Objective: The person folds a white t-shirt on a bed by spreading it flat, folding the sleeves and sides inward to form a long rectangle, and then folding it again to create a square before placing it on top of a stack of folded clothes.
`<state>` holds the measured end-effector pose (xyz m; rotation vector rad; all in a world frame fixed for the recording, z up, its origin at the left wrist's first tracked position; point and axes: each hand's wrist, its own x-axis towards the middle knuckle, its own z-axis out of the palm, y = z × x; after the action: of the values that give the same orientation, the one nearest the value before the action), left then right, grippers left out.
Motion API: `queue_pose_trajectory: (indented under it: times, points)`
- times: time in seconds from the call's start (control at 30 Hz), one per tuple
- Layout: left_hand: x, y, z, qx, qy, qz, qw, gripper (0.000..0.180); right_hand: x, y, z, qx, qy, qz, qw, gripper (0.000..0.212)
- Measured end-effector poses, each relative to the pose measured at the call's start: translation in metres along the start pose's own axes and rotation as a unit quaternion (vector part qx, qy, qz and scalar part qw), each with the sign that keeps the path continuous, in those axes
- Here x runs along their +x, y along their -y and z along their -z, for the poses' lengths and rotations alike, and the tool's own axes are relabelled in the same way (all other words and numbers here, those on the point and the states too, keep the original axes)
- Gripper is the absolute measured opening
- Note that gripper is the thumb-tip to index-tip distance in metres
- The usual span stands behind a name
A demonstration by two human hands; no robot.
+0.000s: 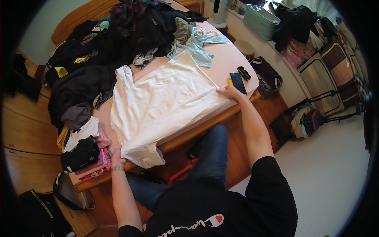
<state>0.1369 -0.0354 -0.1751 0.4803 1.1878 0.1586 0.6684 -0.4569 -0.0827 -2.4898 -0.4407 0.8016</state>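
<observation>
A white T-shirt (162, 102) lies spread over the front of the bed, one sleeve drooping over the bed's wooden edge. My left hand (117, 157), with a watch at the wrist, grips the shirt at its near left side. At the right, my right hand (229, 93) pinches the shirt's hem corner. Wrinkles run across the cloth between both hands. Close to my left hand is a stack of folded clothes (85, 158), with a black piece on top. Just beyond my right hand lie a dark phone (238, 83) and a small black case (244, 73).
A large heap of dark clothes (134, 35) covers the far side of the bed (233, 59). A light blue garment (193, 47) rests at its right end. Bags and a folding trolley (327, 102) stand along the right wall. A wooden cabinet (27, 138) is at left.
</observation>
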Motion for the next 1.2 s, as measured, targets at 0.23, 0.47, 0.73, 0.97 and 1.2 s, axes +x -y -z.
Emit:
queue_pose_trajectory:
  times: [0.23, 0.47, 0.73, 0.97, 1.2]
  points:
    - [-0.015, 0.048, 0.011, 0.049, 0.062, -0.030, 0.996, 0.044, -0.020, -0.076, -0.019, -0.087, 0.214, 0.066, 0.971, 0.063]
    - [-0.068, 0.091, 0.006, 0.110, 0.161, -0.046, 0.980, 0.056, -0.039, -0.090, -0.044, -0.112, 0.176, 0.083, 0.974, 0.049]
    - [-0.107, 0.056, -0.006, 0.144, 0.092, -0.265, 0.949, 0.035, -0.045, -0.086, 0.003, -0.046, 0.064, 0.110, 0.991, 0.026]
    - [-0.119, -0.002, -0.052, 0.035, 0.056, -0.407, 0.911, 0.039, -0.044, -0.004, 0.017, 0.438, -0.138, 0.284, 0.842, 0.019]
    - [-0.206, -0.084, -0.047, -0.047, 0.277, -0.187, 0.941, 0.052, -0.124, 0.072, 0.096, 0.405, -0.200, 0.222, 0.864, 0.023]
